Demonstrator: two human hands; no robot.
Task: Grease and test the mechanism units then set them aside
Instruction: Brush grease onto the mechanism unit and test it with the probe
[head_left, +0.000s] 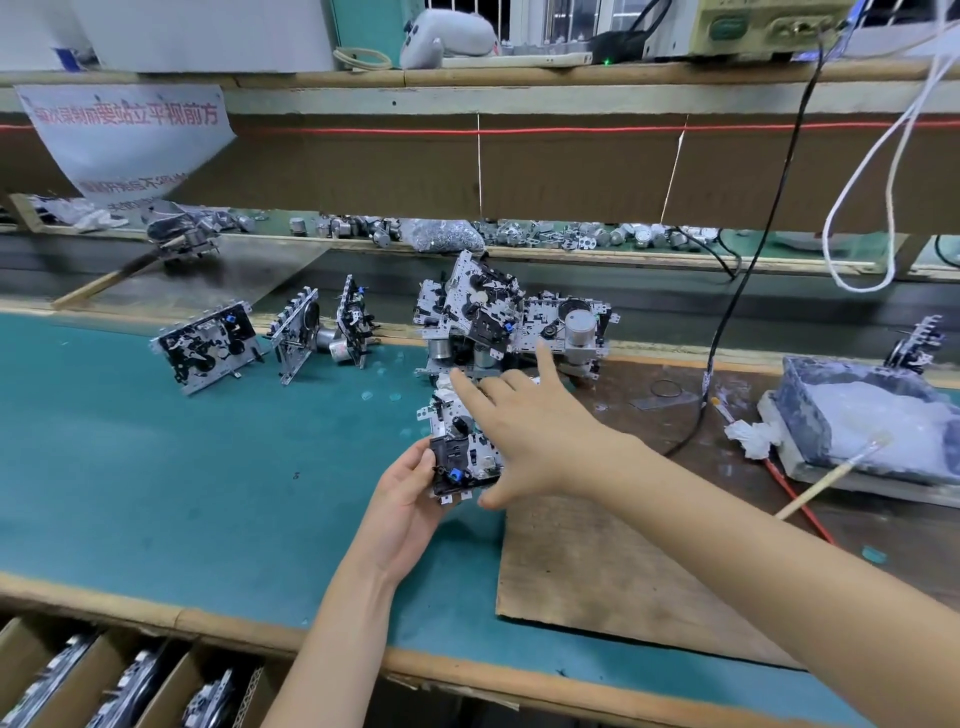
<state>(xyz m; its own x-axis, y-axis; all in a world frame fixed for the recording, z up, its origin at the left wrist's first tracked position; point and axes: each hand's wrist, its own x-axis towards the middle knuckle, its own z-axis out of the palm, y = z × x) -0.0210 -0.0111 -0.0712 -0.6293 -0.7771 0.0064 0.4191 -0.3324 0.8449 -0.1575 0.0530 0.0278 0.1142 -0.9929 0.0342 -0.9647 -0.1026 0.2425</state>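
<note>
Starting at the left, what stands on the mat (156, 467)? asks the trainee.

Three units (208, 345) stand on edge near the mat's far border, just beside one another, the inspector replies.

Trainee: Where is the unit being handled?

Inspector: The unit (462, 457) is held above the mat, near its right end, close to the board (597, 571). The left hand (410, 499) grips its near left corner, thumb on top and fingers curled underneath.

Trainee: And the right hand?

Inspector: The right hand (524, 431) lies over the unit's right side. Its fingers are straight and spread wide, and the forefinger points toward the pile (498, 322). Whether the palm presses on the unit cannot be told.

Trainee: What is the pile?

Inspector: Several more units are heaped together at the far edge, just behind the hands.

Trainee: What lies farther right?

Inspector: A tray (800, 410) of white grease sits at the bench's right end. A brush (826, 480) leans on its near rim, bristles in the grease and handle pointing toward the person.
</note>
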